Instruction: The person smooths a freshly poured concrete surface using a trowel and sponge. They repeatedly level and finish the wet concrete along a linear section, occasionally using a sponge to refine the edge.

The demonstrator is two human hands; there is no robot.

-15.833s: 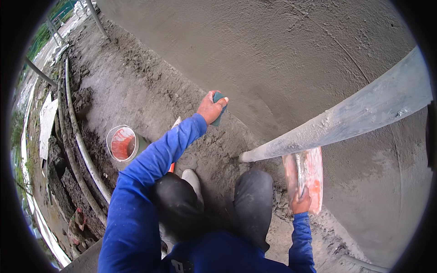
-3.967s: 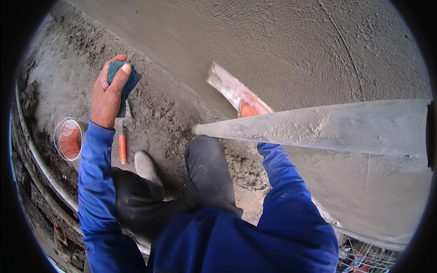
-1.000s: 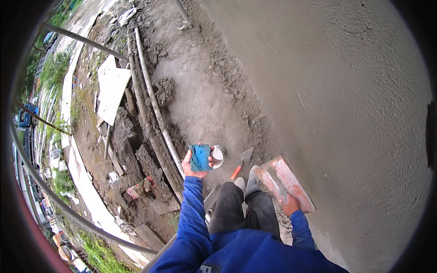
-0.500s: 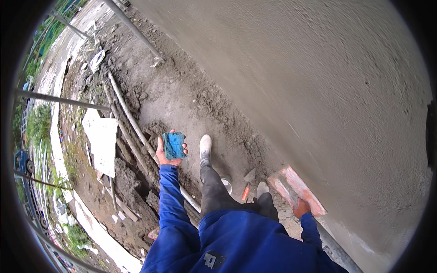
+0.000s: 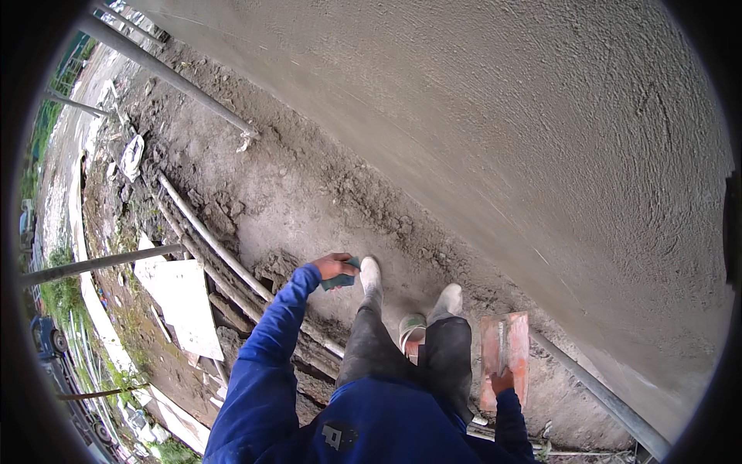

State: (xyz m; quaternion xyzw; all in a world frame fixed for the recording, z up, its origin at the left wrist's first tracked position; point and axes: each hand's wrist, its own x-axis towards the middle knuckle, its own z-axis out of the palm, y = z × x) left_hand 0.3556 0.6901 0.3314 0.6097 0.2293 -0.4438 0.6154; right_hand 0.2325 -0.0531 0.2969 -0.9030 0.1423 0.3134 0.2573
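My left hand [image 5: 332,266] is closed around a blue-green sponge-like block [image 5: 340,284], held from above just left of my left boot [image 5: 371,272]. The fingers cover much of the block. Low on the right, my right hand [image 5: 502,382] grips the handle of a worn, reddish plastering float [image 5: 516,344]. The float's handle side faces up, and it is beside my right leg, apart from the wall. A broad grey plastered wall [image 5: 495,147] rises along the right, smoother near its base and rougher higher up.
A small bucket [image 5: 412,328] stands between my legs. Metal poles [image 5: 170,76] slant toward the ground at upper left, and another pole [image 5: 603,397] lies at lower right. Long pipes [image 5: 220,238] and a white board [image 5: 184,303] lie on the muddy ground at left.
My left hand has turned from palm up, with the block lying on it, to gripping it from above. The float has swung round, away from the wall's base. The view has shifted; the small trowel is out of sight.
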